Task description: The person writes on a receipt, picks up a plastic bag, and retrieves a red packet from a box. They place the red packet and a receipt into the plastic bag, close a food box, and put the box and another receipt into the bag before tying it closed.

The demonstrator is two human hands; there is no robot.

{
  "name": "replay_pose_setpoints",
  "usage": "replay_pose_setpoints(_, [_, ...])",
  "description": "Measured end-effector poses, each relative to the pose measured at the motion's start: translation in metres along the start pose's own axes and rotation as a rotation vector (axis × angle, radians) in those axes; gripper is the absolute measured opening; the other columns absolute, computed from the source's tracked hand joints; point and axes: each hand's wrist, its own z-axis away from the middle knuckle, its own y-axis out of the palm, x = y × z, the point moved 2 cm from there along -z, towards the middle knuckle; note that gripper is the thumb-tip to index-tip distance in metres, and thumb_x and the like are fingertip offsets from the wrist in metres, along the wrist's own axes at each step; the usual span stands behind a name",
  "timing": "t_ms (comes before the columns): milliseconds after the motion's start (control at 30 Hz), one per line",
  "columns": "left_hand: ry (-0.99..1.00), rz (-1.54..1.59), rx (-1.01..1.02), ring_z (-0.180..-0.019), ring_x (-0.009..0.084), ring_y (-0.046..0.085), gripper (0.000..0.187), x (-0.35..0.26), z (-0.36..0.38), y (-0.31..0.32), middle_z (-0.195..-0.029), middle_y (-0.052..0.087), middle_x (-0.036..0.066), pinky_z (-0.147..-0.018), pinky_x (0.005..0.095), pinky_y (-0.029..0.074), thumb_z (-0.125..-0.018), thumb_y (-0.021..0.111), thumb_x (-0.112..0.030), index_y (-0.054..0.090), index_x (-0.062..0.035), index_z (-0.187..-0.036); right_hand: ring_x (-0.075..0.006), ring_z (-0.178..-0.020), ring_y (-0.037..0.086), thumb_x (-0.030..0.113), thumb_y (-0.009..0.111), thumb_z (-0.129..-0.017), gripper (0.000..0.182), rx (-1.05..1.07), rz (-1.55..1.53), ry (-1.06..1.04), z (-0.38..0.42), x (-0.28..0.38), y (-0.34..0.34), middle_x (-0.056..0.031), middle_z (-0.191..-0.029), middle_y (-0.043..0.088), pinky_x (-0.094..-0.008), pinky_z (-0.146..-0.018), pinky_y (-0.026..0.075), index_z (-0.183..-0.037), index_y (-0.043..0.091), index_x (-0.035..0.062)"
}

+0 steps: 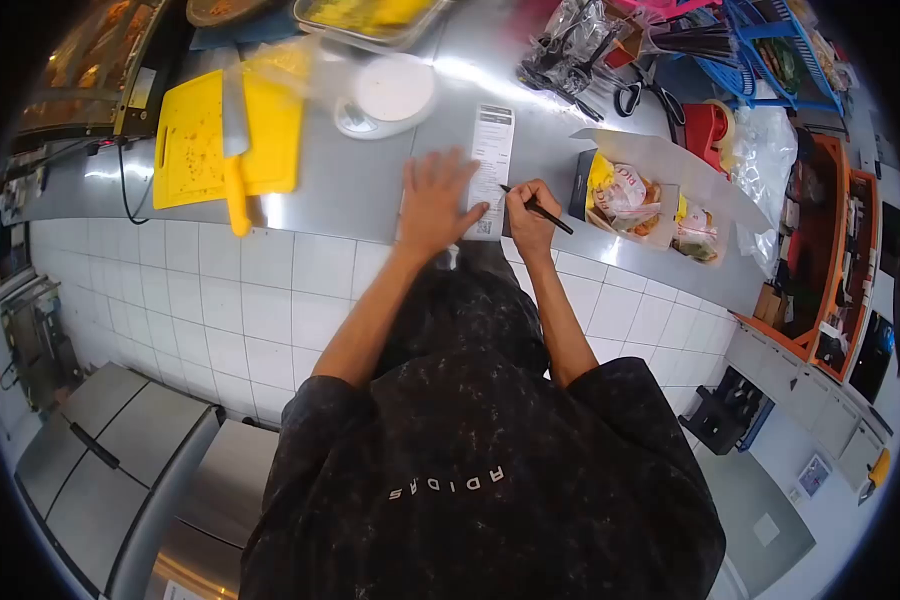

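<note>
Slim black pen (pixel 551 216), perhaps plastic

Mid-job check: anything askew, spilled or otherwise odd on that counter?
Yes: the knife lies across the yellow cutting board, its handle jutting past the near edge, seemingly beyond the counter too, so it could get knocked. The receipt and pen look normal.

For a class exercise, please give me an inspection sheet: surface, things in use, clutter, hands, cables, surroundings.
Surface: grey metal-looking counter.
Things in use: printed slip, black pen.
Clutter: knife on yellow cutting board, handle jutting past its edge; open box with packets.
Hands: left hand spread at the slip's left edge; right hand grips the pen, tip at the slip.
Cables: one black cable hanging near the yellow cutting board.
Surroundings: white tiled floor.
</note>
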Motion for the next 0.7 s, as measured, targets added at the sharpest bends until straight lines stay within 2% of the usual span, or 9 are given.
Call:
replay_pose_setpoints(67, [0.008, 0.011, -0.021, -0.129, 0.0362, 0.034, 0.062, 0.0, 0.0, -0.002, -0.143, 0.04, 0.01, -0.108, 0.058, 0.017, -0.08, 0.065, -0.048, 0.05, -0.0195, -0.133, -0.0059, -0.063, 0.048, -0.004, 0.06, -0.076, 0.019, -0.046, -0.044, 0.012, 0.001, 0.006, 0.0, -0.0015, -0.063, 0.052, -0.0224, -0.057, 0.04, -0.067, 0.045, 0.0026])
replay_pose_setpoints(267, [0.009, 0.0, -0.042, -0.129, 0.0361, 0.034, 0.06, 0.005, -0.004, -0.003, -0.142, 0.041, 0.01, -0.108, 0.0579, 0.018, -0.079, 0.066, -0.047, 0.05, -0.0204, -0.132, -0.0059, -0.061, 0.047, -0.003, 0.061, -0.075, 0.018, 0.011, 0.007, -0.076, 0.004, 0.002, 0.005, -0.0016, -0.063, 0.054, -0.0225, -0.056, 0.04, -0.067, 0.046, 0.0022])
replay_pose_setpoints(367, [0.005, -0.002, -0.031, -0.129, 0.0363, 0.034, 0.06, 0.003, -0.004, -0.003, -0.142, 0.041, 0.011, -0.108, 0.058, 0.017, -0.079, 0.066, -0.046, 0.051, -0.0201, -0.131, -0.0065, -0.062, 0.05, -0.002, 0.062, -0.075, 0.019, 0.041, 0.079, -0.01, 0.004, -0.007, 0.002, -0.003, -0.064, 0.057, -0.0228, -0.057, 0.042, -0.067, 0.046, 0.0022])
replay_pose_setpoints(467, [0.006, 0.011, -0.03, -0.129, 0.0352, 0.033, 0.059, 0.001, -0.003, -0.004, -0.143, 0.04, 0.01, -0.109, 0.0569, 0.017, -0.081, 0.064, -0.045, 0.05, -0.0182, -0.132, -0.006, -0.062, 0.049, -0.002, 0.063, -0.075, 0.02, 0.043, 0.117, -0.068, 0.004, 0.003, 0.001, -0.0023, -0.063, 0.056, -0.0228, -0.056, 0.041, -0.067, 0.046, 0.0022])
replay_pose_setpoints(567, [0.006, 0.004, -0.018, -0.129, 0.0352, 0.033, 0.059, -0.001, -0.002, -0.003, -0.143, 0.04, 0.01, -0.108, 0.0566, 0.017, -0.081, 0.064, -0.045, 0.05, -0.0177, -0.132, -0.0066, -0.06, 0.049, -0.002, 0.062, -0.075, 0.019, 0.053, 0.089, -0.041, 0.006, 0.008, 0.0, -0.0028, -0.062, 0.055, -0.0228, -0.055, 0.041, -0.067, 0.046, 0.0024])
replay_pose_setpoints(667, [0.014, 0.01, -0.031, -0.128, 0.0361, 0.033, 0.059, -0.002, -0.001, -0.003, -0.143, 0.04, 0.011, -0.108, 0.0569, 0.018, -0.081, 0.064, -0.044, 0.051, -0.0168, -0.132, -0.0064, -0.062, 0.051, -0.004, 0.061, -0.074, 0.018, -0.104, -0.04, 0.019, 0.004, 0.009, -0.003, -0.0041, -0.064, 0.056, -0.0218, -0.057, 0.041, -0.068, 0.045, 0.0031])
replay_pose_setpoints(700, [0.01, 0.015, -0.031, -0.128, 0.037, 0.033, 0.06, -0.002, -0.002, -0.002, -0.142, 0.04, 0.012, -0.108, 0.0576, 0.018, -0.081, 0.065, -0.043, 0.05, -0.0168, -0.132, -0.0101, -0.063, 0.054, -0.003, 0.061, -0.074, 0.016, -0.092, -0.007, 0.042, 0.001, 0.008, -0.005, -0.0065, -0.066, 0.058, -0.024, -0.058, 0.043, -0.07, 0.047, 0.0028])
